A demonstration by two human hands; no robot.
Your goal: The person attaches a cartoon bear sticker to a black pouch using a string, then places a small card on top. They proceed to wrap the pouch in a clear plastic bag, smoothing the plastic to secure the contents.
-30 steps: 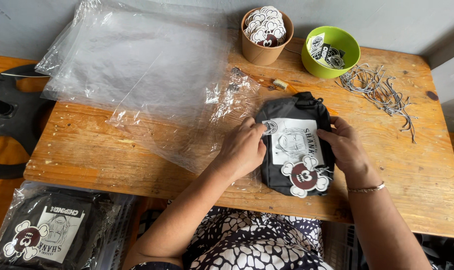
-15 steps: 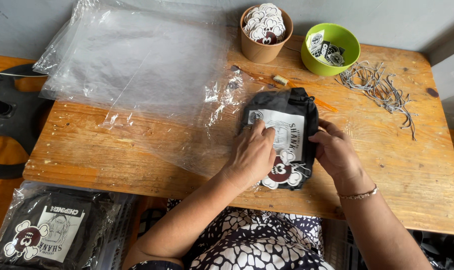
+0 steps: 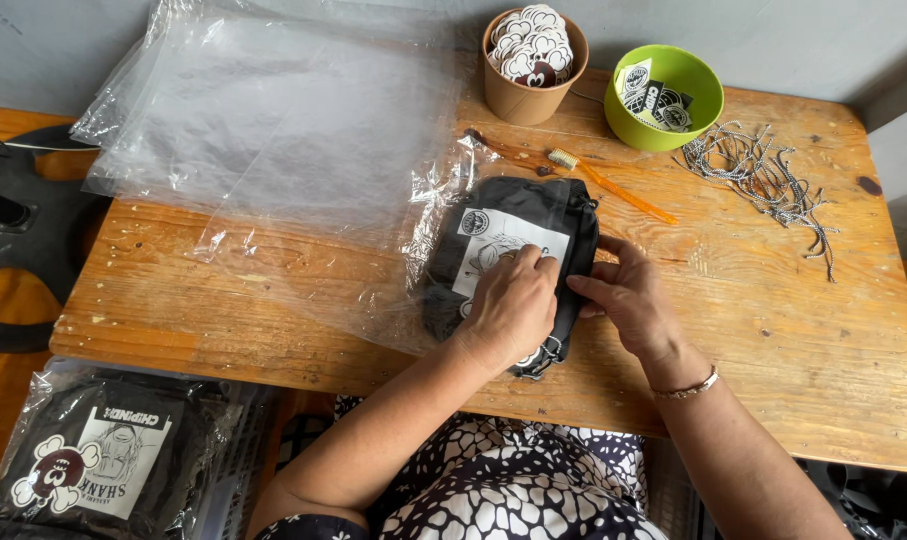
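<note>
Below the wooden desk's (image 3: 274, 300) front-left corner sits a bagged black garment w/ white printed card (image 3: 99, 465). On the desk's left half, a stack of clear plastic bags (image 3: 274, 130) runs to the back edge. Near the front edge, about centre, a folded black fabric item w/ white card (image 3: 514, 235) lies partly inside a clear bag. Left hand (image 3: 514, 310) rests flat on it, fingers pressed together, curled at the card. Right hand (image 3: 629, 295) is at its right edge, fingers together, tips pinching the fabric. Back edge: brown paper cup of stickers (image 3: 534, 65), orange toothbrush (image 3: 614, 185), green bowl (image 3: 674, 95). Back-right: pile of black-white cords (image 3: 764, 180).
</note>
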